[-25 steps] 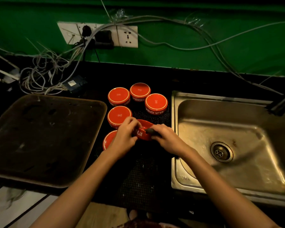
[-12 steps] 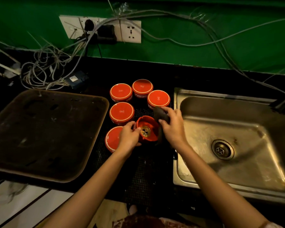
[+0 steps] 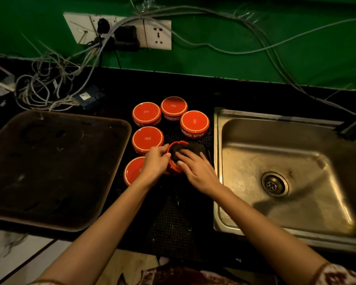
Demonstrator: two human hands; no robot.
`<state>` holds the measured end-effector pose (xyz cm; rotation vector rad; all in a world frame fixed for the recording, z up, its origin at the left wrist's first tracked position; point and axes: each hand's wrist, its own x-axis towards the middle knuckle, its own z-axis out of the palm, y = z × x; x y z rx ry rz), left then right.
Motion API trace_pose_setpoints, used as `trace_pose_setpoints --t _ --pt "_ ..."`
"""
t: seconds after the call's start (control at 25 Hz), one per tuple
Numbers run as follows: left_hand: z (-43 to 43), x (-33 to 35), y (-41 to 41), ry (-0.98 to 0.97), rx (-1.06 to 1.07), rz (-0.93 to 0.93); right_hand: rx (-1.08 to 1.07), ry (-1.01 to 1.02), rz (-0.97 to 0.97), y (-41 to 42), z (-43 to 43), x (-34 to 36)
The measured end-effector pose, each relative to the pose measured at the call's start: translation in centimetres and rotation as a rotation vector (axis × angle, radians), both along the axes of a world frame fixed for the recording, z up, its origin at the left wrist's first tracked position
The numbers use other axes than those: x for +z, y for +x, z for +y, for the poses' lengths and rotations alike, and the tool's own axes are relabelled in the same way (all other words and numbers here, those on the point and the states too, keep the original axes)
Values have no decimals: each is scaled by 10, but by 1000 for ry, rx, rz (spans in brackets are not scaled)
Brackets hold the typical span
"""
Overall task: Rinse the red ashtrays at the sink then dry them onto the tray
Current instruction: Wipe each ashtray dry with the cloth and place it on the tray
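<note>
The light is dim and warm, and the steel sink [image 3: 245, 153] throws back yellowish glare from its far and left walls, while a dark shadow band crosses its floor beside the drain [image 3: 274, 184]. The black counter [image 3: 245, 93] and the dark tray [image 3: 49, 171] lose nearly all detail, whereas the red ashtrays [image 3: 194, 121] glow oversaturated. Wide-angle distortion bows straight edges toward the borders, and the near corners are soft.

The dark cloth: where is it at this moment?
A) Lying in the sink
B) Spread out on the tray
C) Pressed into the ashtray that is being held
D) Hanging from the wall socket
C: the right hand lays flat fingers on the dark cloth, pressing it into the red ashtray that the left hand grips by its rim.
</note>
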<state>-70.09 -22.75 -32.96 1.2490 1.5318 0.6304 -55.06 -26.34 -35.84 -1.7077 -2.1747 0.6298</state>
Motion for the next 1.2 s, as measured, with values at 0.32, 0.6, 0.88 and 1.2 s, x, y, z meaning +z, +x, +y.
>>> trace_pose_setpoints --t 0.32,0.6,0.88,1.2 --pt "12 8 2 17 -57 41 164 157 15 24 -18 -17" --pt "17 4 5 58 -90 129 -55 22 233 -23 -11 -10" --pt "13 5 12 14 37 -49 -60 323 100 2 -7 -22" --pt "13 2 16 -23 106 -151 1 291 36 3 -6 -22"
